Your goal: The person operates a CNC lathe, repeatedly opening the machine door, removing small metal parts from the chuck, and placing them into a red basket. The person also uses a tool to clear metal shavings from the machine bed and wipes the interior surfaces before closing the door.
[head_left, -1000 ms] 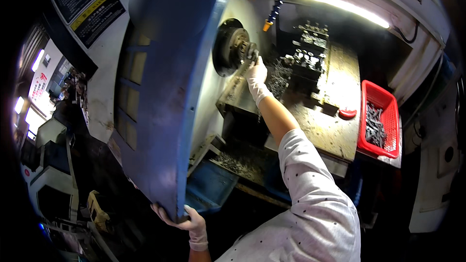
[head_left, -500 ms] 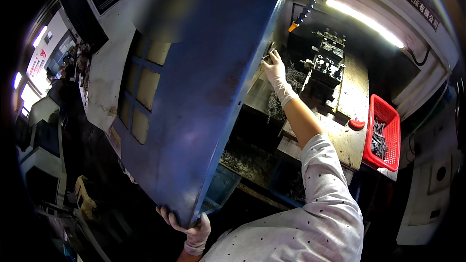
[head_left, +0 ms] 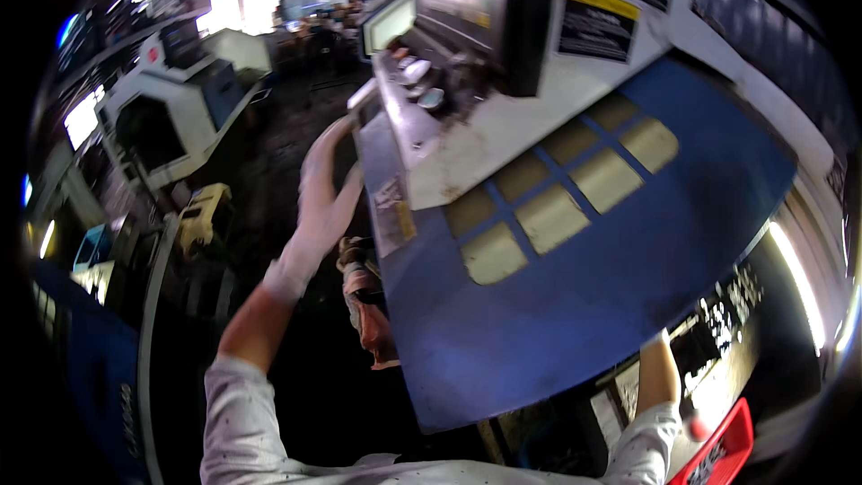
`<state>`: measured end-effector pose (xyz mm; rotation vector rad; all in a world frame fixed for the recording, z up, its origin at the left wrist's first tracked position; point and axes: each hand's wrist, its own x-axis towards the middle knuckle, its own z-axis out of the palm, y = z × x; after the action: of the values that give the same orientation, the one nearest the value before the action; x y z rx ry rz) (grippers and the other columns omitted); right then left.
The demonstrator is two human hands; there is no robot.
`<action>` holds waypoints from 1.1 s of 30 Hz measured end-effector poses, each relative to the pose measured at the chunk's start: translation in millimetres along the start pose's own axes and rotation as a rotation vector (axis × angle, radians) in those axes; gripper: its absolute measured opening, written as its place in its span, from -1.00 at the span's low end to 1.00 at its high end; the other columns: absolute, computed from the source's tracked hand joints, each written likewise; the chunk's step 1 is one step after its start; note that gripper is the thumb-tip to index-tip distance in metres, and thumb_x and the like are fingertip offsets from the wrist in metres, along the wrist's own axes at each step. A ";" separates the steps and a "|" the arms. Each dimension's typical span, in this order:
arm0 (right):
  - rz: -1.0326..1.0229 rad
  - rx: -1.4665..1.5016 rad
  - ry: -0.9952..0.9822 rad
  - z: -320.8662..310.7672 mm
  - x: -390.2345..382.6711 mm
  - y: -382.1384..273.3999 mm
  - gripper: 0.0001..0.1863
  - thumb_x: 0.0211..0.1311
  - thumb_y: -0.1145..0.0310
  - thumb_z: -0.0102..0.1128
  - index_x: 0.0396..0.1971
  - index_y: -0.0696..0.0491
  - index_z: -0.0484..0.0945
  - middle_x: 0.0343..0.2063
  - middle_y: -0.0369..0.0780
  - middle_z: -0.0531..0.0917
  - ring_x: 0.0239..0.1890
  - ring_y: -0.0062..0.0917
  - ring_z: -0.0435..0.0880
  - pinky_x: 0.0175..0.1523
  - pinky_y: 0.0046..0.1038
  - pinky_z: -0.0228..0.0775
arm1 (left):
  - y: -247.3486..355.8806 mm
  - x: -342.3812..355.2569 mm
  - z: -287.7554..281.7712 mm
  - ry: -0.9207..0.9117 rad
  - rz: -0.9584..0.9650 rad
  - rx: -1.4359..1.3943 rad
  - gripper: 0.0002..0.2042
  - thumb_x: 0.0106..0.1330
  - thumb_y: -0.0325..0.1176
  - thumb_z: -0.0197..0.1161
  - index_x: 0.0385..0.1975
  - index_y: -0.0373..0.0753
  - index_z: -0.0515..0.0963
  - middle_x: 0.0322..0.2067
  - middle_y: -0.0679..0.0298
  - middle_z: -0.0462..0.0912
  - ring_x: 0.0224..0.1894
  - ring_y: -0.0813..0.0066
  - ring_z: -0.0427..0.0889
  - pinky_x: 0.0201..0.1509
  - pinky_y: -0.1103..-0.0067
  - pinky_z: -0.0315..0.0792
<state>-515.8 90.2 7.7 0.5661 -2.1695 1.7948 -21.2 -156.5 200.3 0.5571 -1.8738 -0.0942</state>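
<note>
My left hand (head_left: pixel 319 193), in a pale glove and smeared by motion, reaches up beside the left edge of a white machine housing (head_left: pixel 503 139). Its fingers are stretched out and the thumb stands apart; nothing shows in it. My right hand (head_left: pixel 663 339) lies behind the lower edge of the blue sliding door (head_left: pixel 575 305), with only a bit of the glove's cuff and my forearm showing. What its fingers do is hidden. The door has a window of several yellowish panes. Past its lower right edge, part of the lit tooling (head_left: pixel 718 323) inside the machine shows.
A red plastic basket (head_left: pixel 732 440) with dark metal parts stands at the lower right. Small round containers (head_left: pixel 422 81) sit on the housing's ledge. Orange-pink cloth (head_left: pixel 368 314) hangs by the door's left edge. A yellow stool-like object (head_left: pixel 205 216) and other machines (head_left: pixel 175 121) stand to the left.
My view has swung to the left. My left hand has let go of the door's lower corner and risen to the housing's left edge. The door now covers my right hand.
</note>
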 end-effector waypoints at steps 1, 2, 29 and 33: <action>0.002 -0.004 -0.003 0.4 2.2 2.1 -0.59 -0.23 0.39 0.13 -0.26 0.16 0.35 -0.18 -0.18 0.36 -0.15 -0.50 0.35 -0.07 -0.60 0.15 | -18.8 19.4 9.8 -0.043 -0.040 -0.015 -0.59 -0.04 -0.55 -0.05 -0.09 -0.30 0.18 -0.14 0.16 0.31 -0.02 0.42 0.23 0.04 0.58 0.05; -0.007 -0.014 0.001 -2.5 4.3 1.9 -0.60 -0.23 0.39 0.13 -0.27 0.16 0.35 -0.18 -0.18 0.36 -0.16 -0.50 0.36 -0.07 -0.60 0.16 | -29.6 37.5 24.2 -0.045 -0.133 -0.222 -0.61 -0.02 -0.53 -0.03 -0.11 -0.29 0.20 -0.17 0.18 0.33 -0.06 0.42 0.28 0.00 0.59 0.11; -0.100 0.068 -0.052 50.0 -4.7 -20.0 -0.75 -0.18 0.50 -0.02 -0.39 0.21 0.33 -0.43 -0.15 0.46 -0.41 -0.44 0.45 -0.31 -0.58 0.29 | 56.0 51.7 45.5 -0.156 -0.034 0.302 -0.42 -0.16 -0.07 0.18 -0.09 -0.12 0.21 -0.17 0.11 0.32 -0.20 0.17 0.37 -0.19 0.48 0.29; -0.003 0.499 -0.292 69.0 -54.8 -10.9 -0.78 -0.17 0.52 -0.04 -0.41 0.21 0.32 -0.46 -0.15 0.47 -0.45 -0.43 0.46 -0.34 -0.58 0.31 | 38.4 48.3 56.3 -0.149 0.052 0.097 -0.46 -0.08 -0.14 0.12 -0.07 -0.19 0.19 -0.10 0.07 0.25 -0.06 0.21 0.26 -0.05 0.49 0.17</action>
<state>-459.2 27.8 -20.6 0.9929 -1.8663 2.3942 -97.7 -154.1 233.7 0.5806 -2.0449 -0.0109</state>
